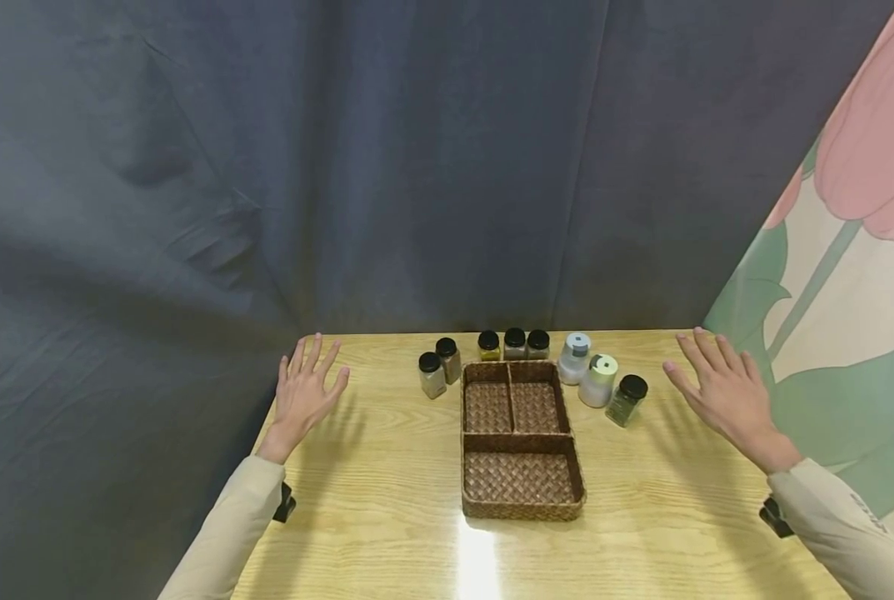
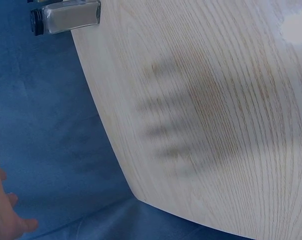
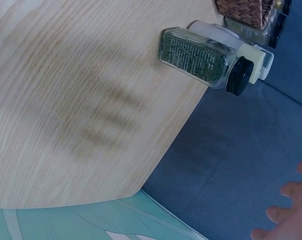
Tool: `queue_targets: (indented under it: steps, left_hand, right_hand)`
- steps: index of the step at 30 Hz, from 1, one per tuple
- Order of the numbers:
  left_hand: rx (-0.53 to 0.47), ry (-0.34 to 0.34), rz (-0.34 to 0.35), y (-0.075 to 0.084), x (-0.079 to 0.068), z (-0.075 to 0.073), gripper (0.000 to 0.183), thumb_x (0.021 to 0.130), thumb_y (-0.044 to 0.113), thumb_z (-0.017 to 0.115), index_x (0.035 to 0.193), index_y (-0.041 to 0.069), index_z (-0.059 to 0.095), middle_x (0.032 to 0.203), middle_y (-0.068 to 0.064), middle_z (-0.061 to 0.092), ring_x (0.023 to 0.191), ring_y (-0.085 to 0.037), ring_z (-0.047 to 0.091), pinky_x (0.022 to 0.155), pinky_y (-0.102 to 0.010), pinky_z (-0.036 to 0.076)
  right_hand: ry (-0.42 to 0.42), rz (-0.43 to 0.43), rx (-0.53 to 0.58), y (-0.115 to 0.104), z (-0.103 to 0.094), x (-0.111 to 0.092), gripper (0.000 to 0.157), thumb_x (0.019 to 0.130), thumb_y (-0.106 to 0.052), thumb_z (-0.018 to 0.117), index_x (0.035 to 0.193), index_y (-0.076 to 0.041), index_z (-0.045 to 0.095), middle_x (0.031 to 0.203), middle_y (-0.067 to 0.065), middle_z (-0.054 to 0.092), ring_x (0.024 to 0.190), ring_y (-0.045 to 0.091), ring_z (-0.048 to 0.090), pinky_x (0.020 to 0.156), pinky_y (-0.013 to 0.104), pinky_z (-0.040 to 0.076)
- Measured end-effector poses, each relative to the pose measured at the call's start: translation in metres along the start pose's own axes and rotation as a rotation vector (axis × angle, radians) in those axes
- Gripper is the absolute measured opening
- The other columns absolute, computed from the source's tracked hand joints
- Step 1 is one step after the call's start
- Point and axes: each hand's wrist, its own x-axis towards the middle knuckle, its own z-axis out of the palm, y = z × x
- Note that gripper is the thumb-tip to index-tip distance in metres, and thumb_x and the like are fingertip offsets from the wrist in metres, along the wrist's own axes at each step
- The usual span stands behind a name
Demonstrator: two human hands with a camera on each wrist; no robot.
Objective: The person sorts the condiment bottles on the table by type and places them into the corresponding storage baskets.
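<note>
My left hand (image 1: 304,400) is held over the left side of the table with its fingers spread, holding nothing. On the other side my right hand (image 1: 727,396) is likewise spread and holds nothing. Nearest to the right hand is a black-capped jar of green dried herbs (image 1: 624,402). Beside it are a shaker with a pale green lid (image 1: 599,381) and one with a whitish lid (image 1: 574,358). A jar of pale contents (image 1: 432,376) and a brown spice jar (image 1: 449,360) stand nearest the left hand. Between the hands lies a woven brown basket (image 1: 523,510) with three compartments.
Behind the basket stand a yellow spice jar (image 1: 488,346) and two darker black-capped jars, one of them a greyish jar (image 1: 515,344). A dark curtain (image 1: 447,167) hangs along the wooden table's (image 1: 387,475) back and left edges. Flower-patterned fabric (image 1: 859,350) covers the right side.
</note>
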Motion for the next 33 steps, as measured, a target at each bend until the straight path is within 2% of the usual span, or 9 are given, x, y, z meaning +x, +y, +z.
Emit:
queue_targets:
  steps: [9, 19, 27, 33]
  left_hand:
    - [-0.021, -0.008, -0.010, 0.001, 0.000, 0.002, 0.068, 0.101, 0.059, 0.036, 0.155, 0.018, 0.037, 0.163, -0.014, 0.020, 0.150, -0.034, 0.004, 0.114, -0.065, 0.008]
    - [-0.032, -0.013, -0.011, 0.001, 0.000, 0.005, 0.066, 0.101, 0.054, 0.043, 0.155, 0.019, 0.036, 0.164, -0.011, 0.015, 0.150, -0.037, 0.005, 0.113, -0.067, 0.010]
    - [-0.054, -0.022, -0.012, 0.004, 0.000, 0.006, 0.067, 0.101, 0.057, 0.040, 0.156, 0.020, 0.035, 0.164, -0.011, 0.015, 0.149, -0.039, 0.008, 0.113, -0.067, 0.011]
    - [-0.054, -0.052, -0.020, 0.007, 0.001, 0.008, 0.068, 0.101, 0.059, 0.036, 0.157, 0.020, 0.032, 0.164, -0.011, 0.013, 0.149, -0.039, 0.006, 0.114, -0.066, 0.010]
  right_hand:
    - [-0.010, -0.012, -0.003, -0.003, 0.000, -0.001, 0.068, 0.105, -0.047, 0.040, 0.159, -0.010, 0.023, 0.159, 0.024, 0.022, 0.146, 0.046, 0.010, 0.110, 0.069, 0.010]
    - [0.002, -0.034, -0.006, -0.007, 0.000, -0.003, 0.067, 0.104, -0.044, 0.045, 0.156, -0.006, 0.028, 0.157, 0.026, 0.026, 0.145, 0.047, 0.012, 0.109, 0.069, 0.014]
    - [0.046, -0.070, -0.018, -0.009, 0.007, -0.006, 0.067, 0.103, -0.044, 0.047, 0.155, -0.005, 0.031, 0.155, 0.026, 0.031, 0.143, 0.049, 0.018, 0.107, 0.068, 0.019]
    - [0.048, -0.068, -0.001, -0.012, 0.007, -0.008, 0.067, 0.103, -0.045, 0.047, 0.155, -0.005, 0.032, 0.154, 0.026, 0.032, 0.141, 0.050, 0.022, 0.109, 0.067, 0.019]
